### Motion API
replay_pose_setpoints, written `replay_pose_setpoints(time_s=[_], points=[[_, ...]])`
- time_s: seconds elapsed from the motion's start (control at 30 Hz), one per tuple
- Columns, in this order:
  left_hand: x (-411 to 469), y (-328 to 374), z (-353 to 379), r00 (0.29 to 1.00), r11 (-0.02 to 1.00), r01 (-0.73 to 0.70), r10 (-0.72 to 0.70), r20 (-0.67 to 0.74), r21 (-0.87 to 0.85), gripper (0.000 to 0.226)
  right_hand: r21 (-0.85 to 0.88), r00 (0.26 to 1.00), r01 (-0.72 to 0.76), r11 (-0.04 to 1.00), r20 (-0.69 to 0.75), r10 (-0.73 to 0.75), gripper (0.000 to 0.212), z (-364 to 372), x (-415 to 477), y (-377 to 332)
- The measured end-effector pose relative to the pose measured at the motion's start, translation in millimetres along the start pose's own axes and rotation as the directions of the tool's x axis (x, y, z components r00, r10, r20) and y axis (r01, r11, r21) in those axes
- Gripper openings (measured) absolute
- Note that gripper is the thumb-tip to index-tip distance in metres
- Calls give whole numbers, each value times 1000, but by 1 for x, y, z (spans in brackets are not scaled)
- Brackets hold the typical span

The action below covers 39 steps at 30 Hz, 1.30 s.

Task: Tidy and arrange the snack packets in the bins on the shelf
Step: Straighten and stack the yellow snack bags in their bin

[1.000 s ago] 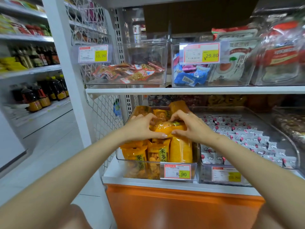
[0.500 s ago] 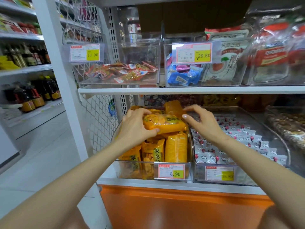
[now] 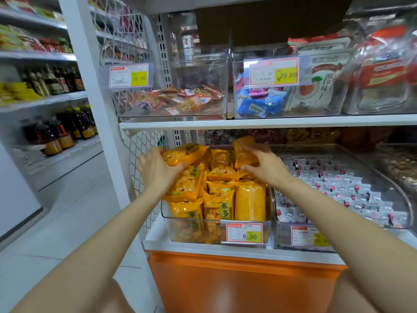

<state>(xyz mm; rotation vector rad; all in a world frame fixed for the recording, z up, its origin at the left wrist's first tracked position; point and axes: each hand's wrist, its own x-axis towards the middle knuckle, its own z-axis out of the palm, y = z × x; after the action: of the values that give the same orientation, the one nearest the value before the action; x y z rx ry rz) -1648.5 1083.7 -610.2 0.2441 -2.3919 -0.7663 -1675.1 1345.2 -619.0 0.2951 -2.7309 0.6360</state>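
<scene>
A clear bin (image 3: pixel 168 219) on the lower shelf holds several yellow snack packets (image 3: pixel 217 207) standing in rows. My left hand (image 3: pixel 158 171) grips one yellow packet (image 3: pixel 186 154) lying crosswise over the bin's back left. My right hand (image 3: pixel 265 167) holds another yellow packet (image 3: pixel 244 150) upright at the bin's back right. A price tag reading 8.90 (image 3: pixel 244 232) is clipped on the bin's front.
To the right stands a clear bin (image 3: pixel 406 199) of small white and red packets. The upper shelf (image 3: pixel 270 122) carries clear bins with red snack packets (image 3: pixel 178 101) and blue packets (image 3: pixel 259 103). Left of the white post (image 3: pixel 90 91) are shelves of dark bottles (image 3: pixel 56 134).
Both hands were together on one packet at the bin's middle. They have since parted: the left carried it to the back left, the right went to a packet at the back right.
</scene>
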Motion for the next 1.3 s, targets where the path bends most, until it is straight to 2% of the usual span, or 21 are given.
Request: replay_pose_setpoints(time_s=[0.1,0.2,0.3,0.4,0.6,0.7,0.83,0.93,1.03,1.13,1.3], points=[[2,0,6,994,994,-40,29,106,100,71,-77,998,3,997,59,2,59,1,4,-5],[3,-3,4,983,992,-55,34,182,113,67,-121,998,-6,993,56,13,59,3,5,-7],[3,-5,3,988,994,-76,65,142,79,59,-242,1000,-29,970,-19,25,65,5,5,-11],[4,-4,4,988,996,-76,70,141,41,62,-293,997,-62,954,-50,50,68,6,7,-11],[6,1,8,991,998,-49,52,121,-30,70,-311,991,-32,950,-132,-10,54,7,13,-7],[9,3,12,987,999,-40,37,154,13,77,-182,985,-23,983,-173,-9,48,5,13,-3],[14,1,15,963,999,-19,27,267,-32,86,136,961,-24,990,-270,60,34,-1,8,2],[15,1,15,950,997,-28,47,310,-67,82,428,947,-64,902,-259,190,30,-8,3,2],[16,3,15,951,998,-29,46,306,-60,83,620,922,-138,773,-206,329,23,-12,-1,2],[15,6,15,952,999,-37,44,304,-26,89,675,901,-185,715,-174,397,22,-12,-4,3],[11,7,14,955,998,-34,47,294,-50,89,645,904,-234,728,-131,407,20,-13,-7,8]])
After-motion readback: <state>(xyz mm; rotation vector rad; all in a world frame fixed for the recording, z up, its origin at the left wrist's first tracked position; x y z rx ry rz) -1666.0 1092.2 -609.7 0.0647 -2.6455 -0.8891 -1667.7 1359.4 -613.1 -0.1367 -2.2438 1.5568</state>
